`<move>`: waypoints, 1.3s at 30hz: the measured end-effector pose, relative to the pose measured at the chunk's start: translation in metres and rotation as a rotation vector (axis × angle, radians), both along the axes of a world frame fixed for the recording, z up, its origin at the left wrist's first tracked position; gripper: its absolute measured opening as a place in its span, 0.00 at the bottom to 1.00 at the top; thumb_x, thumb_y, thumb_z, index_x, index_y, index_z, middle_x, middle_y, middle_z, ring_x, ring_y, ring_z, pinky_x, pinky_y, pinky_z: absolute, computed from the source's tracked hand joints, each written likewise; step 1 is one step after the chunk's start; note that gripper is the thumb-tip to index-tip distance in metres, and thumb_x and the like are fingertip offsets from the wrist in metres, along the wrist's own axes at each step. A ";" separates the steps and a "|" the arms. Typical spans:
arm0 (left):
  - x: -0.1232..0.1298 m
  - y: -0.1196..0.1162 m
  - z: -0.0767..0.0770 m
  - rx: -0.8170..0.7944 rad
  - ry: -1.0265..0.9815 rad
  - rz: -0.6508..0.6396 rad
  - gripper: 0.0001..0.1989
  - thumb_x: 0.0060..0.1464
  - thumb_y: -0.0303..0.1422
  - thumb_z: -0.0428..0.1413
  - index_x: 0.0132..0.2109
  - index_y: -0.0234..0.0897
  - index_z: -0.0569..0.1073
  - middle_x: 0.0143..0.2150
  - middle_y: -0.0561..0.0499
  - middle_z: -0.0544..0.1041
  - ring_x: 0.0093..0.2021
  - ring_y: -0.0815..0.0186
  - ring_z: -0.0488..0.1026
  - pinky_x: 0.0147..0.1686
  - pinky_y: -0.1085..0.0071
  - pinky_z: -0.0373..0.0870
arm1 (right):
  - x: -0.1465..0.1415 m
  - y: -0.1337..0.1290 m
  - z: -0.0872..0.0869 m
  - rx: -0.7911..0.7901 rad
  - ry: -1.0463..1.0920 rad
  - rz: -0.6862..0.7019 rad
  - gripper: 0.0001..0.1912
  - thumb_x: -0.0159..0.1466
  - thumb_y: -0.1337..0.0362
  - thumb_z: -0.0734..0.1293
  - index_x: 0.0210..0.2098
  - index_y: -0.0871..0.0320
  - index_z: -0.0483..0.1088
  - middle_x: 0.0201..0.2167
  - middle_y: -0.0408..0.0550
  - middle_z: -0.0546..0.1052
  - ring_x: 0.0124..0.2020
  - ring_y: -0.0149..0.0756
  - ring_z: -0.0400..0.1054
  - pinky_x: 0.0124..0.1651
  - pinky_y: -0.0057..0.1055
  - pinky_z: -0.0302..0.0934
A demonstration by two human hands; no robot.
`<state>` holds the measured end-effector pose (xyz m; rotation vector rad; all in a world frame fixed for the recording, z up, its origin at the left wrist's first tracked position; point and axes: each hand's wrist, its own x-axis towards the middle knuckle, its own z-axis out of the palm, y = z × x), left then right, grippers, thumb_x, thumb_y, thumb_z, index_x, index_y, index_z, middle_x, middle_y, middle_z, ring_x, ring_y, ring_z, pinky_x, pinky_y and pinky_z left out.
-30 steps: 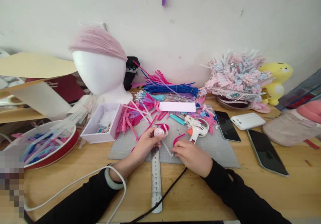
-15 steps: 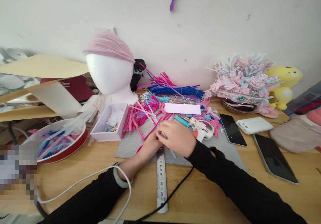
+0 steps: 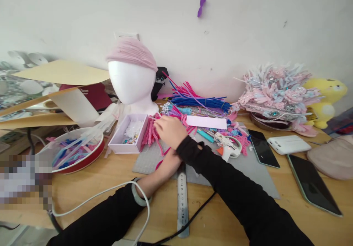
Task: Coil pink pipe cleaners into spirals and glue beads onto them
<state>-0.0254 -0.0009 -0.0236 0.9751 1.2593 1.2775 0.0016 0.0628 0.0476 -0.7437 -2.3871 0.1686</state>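
My right hand (image 3: pixel 171 130) reaches across to the left over the pile of pink fuzzy stems (image 3: pixel 151 132), its fingers beside the lilac box (image 3: pixel 128 147) of clear and coloured beads. What its fingertips touch is too small to tell. Partly under the right wrist, my left hand (image 3: pixel 173 159) lies over the grey mat (image 3: pixel 146 160), its fingers hidden by the right sleeve. A dark pink stem (image 3: pixel 159 164) shows beside the left hand. The steel ruler (image 3: pixel 182 202) runs from near the left hand toward the front edge.
A white foam head (image 3: pixel 132 82) stands behind the box. At left is a red-rimmed bowl (image 3: pixel 92 159) of stems; a white cable crosses my left forearm. To the right lie a glue gun (image 3: pixel 227 152), phones (image 3: pixel 311 181), a white power bank (image 3: pixel 289 144) and a decorated headpiece (image 3: pixel 275 95).
My right hand has moved left and away from over my left hand, toward the bead box and pink stems. The whole view has shifted slightly, so things appear further right.
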 end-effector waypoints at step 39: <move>-0.004 -0.004 0.015 0.151 0.258 -0.118 0.06 0.46 0.32 0.51 0.27 0.34 0.67 0.22 0.56 0.66 0.25 0.71 0.61 0.25 0.76 0.58 | 0.111 -0.030 -0.053 -0.330 0.224 0.028 0.12 0.60 0.66 0.58 0.30 0.60 0.72 0.29 0.48 0.73 0.31 0.31 0.66 0.37 0.27 0.60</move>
